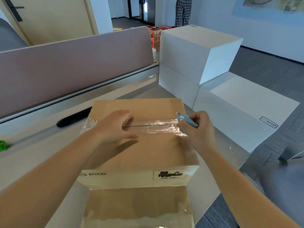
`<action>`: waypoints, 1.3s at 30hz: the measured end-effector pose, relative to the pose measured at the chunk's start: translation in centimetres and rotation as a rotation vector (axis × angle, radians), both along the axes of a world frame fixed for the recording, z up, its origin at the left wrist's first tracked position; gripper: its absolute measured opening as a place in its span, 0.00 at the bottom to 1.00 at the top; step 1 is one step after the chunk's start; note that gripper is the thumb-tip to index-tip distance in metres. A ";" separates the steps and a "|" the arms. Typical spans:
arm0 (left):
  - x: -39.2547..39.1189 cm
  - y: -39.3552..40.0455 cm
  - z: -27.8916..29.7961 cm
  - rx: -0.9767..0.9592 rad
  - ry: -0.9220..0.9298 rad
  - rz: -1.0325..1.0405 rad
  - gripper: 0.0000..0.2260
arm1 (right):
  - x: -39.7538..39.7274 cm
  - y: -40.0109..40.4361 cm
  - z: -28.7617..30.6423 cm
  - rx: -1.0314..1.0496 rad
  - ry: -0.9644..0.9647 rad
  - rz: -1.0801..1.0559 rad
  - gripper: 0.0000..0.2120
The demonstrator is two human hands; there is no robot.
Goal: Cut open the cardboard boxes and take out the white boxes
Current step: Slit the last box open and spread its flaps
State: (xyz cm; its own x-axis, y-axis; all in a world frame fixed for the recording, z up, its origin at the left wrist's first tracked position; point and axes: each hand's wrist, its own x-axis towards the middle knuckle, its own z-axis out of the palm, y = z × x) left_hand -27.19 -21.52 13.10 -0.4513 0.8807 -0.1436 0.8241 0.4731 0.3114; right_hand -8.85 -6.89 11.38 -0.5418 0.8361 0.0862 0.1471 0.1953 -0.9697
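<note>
While left hand (115, 125) steadies cardboard box (144, 150), right hand (199, 127) grips cutter (186, 120)

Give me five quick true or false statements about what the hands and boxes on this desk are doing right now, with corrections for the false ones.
1. The right hand holds a blue cutter. True.
2. The left hand lies on top of the cardboard box. True.
3. The box flaps are folded wide open. False: they lie flat, with clear tape over the seam.
4. White boxes are stacked right of the cardboard box. True.
5. The cutter is red. False: blue.
</note>
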 end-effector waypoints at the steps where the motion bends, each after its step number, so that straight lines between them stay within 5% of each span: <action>1: -0.3 -0.8 0.0 -0.049 0.028 -0.012 0.40 | -0.4 -1.2 -0.3 -0.046 0.018 0.001 0.14; 4: -1.2 -3.0 -0.6 -0.156 0.095 -0.033 0.60 | -1.4 -4.3 -1.2 -0.048 0.032 0.009 0.13; 6: -1.8 -3.9 -1.8 -0.185 0.146 -0.052 0.63 | -1.6 -5.5 -1.7 0.105 -0.061 -0.024 0.13; 12: -1.0 -5.5 -3.2 -0.130 0.156 0.113 0.42 | -2.5 -6.2 -1.8 0.373 -0.120 -0.045 0.09; 18: 2.7 -7.8 -3.9 -0.061 0.129 0.510 0.36 | -3.2 -9.0 -1.6 0.238 -0.051 0.098 0.09; 22: 7.5 -6.8 -2.8 -0.073 -0.115 0.684 0.36 | -3.1 -11.1 -1.5 0.135 0.037 0.165 0.08; 24: 8.4 -7.1 -1.9 -0.010 -0.197 0.673 0.36 | -2.7 -11.7 -1.4 0.142 0.049 0.173 0.07; 27: 6.8 -9.0 -1.1 0.084 0.018 0.477 0.33 | -2.3 -12.4 -1.6 0.164 0.021 0.182 0.06; 34: 3.7 -11.5 -3.1 -0.248 0.155 0.184 0.59 | -2.5 -13.5 -3.1 0.255 0.012 0.156 0.06; 39: 5.7 -11.9 -3.5 -0.217 0.168 0.446 0.42 | -4.3 -11.7 -2.8 0.227 -0.015 0.313 0.04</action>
